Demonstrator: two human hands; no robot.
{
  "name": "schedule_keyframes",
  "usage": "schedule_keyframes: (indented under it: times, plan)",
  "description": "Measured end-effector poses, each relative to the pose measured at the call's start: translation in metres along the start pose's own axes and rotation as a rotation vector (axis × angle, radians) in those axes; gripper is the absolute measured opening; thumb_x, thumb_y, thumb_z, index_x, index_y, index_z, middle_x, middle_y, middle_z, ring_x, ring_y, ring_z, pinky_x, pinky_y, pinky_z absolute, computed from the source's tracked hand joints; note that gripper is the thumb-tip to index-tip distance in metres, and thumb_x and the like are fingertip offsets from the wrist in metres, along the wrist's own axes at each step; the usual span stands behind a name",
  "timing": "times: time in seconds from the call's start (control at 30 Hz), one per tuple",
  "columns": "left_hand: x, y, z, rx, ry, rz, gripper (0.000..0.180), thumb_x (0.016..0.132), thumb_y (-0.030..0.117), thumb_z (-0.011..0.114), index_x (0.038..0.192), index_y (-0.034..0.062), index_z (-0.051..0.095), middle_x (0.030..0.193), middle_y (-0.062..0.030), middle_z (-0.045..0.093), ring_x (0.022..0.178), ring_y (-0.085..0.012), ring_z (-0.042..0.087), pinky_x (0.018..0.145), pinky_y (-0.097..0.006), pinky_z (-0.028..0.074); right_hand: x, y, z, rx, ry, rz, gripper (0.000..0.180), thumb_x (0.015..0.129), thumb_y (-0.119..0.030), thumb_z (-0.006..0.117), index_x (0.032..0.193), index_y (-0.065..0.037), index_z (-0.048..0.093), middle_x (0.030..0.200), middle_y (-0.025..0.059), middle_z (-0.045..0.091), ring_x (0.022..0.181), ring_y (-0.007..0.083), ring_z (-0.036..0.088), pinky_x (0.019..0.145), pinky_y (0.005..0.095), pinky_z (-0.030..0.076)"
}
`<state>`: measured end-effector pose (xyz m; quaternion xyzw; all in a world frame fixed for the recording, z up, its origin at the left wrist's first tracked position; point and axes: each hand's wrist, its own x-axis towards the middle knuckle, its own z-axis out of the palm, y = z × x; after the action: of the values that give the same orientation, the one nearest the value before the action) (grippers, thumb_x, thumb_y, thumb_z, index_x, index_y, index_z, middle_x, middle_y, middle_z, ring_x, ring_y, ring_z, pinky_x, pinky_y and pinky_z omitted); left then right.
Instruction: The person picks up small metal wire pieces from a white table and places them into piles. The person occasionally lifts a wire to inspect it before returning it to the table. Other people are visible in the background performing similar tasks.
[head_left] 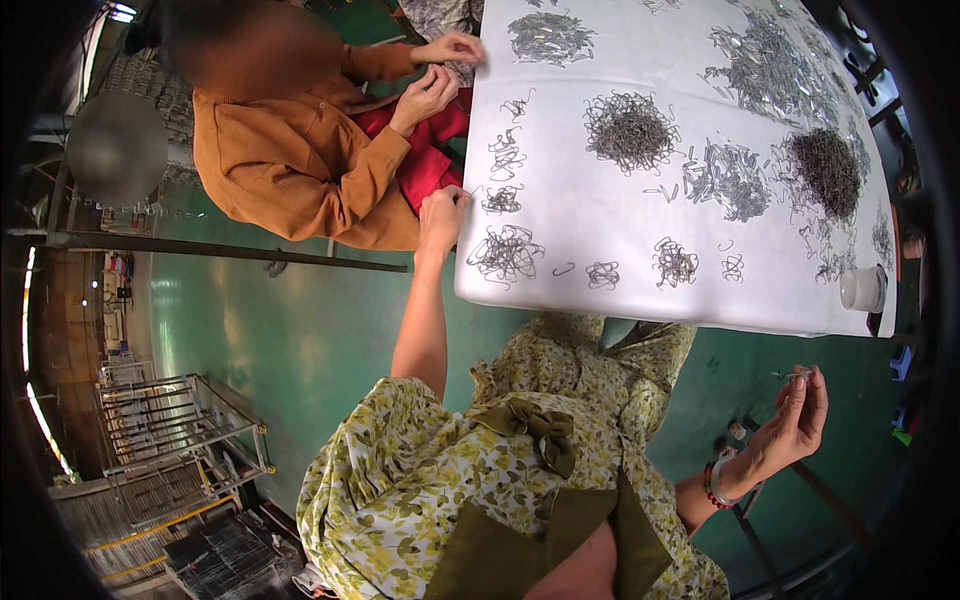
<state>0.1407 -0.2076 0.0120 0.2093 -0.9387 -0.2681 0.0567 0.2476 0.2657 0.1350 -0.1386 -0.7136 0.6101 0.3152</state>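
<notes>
At the left edge of the white table [600,215], my left hand [442,215] is closed, fingers curled; whatever they hold, if anything, is hidden. Beside it lie a small heap of bent wire hooks [502,199] and, nearer me, a larger heap of wire hooks [507,254]. A single wire hook [563,270] lies apart to the right. Off the table's near right corner, my right hand [798,415] pinches a few small thin metal pieces [793,374] between thumb and fingers. Their exact shape is too small to tell.
A co-worker in a brown jacket [285,165] sits at the left side, hands by the table edge. Dark hook piles [630,132] and shiny metal piece piles [728,180] cover the table. A white cup [863,289] stands at the near right corner. Metal racks [185,425] stand lower left.
</notes>
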Motion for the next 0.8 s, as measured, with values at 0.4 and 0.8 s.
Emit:
schedule_keyframes:
  times: [0.4, 0.8]
  plan:
    - [-0.030, 0.051, 0.039, -0.203, -0.167, 0.236, 0.017, 0.084, 0.015, 0.061, 0.090, 0.0006, 0.068, 0.087, -0.0176, 0.067, 0.081, -0.0323, 0.065, 0.075, -0.038, 0.050, 0.004, -0.008, 0.009, -0.018, -0.060, -0.033, 0.023, 0.087, -0.001, 0.062, 0.109, 0.007, 0.061, 0.091, 0.0136, 0.066, 0.066, 0.0079, 0.052, 0.055, 0.0199, 0.037]
    - [-0.026, 0.103, 0.131, -0.092, -0.248, 0.429, 0.018, 0.087, 0.014, 0.056, 0.094, 0.0011, 0.067, 0.086, -0.0199, 0.064, 0.082, -0.0365, 0.062, 0.076, -0.044, 0.049, 0.005, -0.012, 0.006, -0.032, -0.077, -0.068, 0.021, 0.088, -0.001, 0.062, 0.107, 0.006, 0.062, 0.091, 0.0130, 0.066, 0.066, 0.0075, 0.052, 0.054, 0.0195, 0.036]
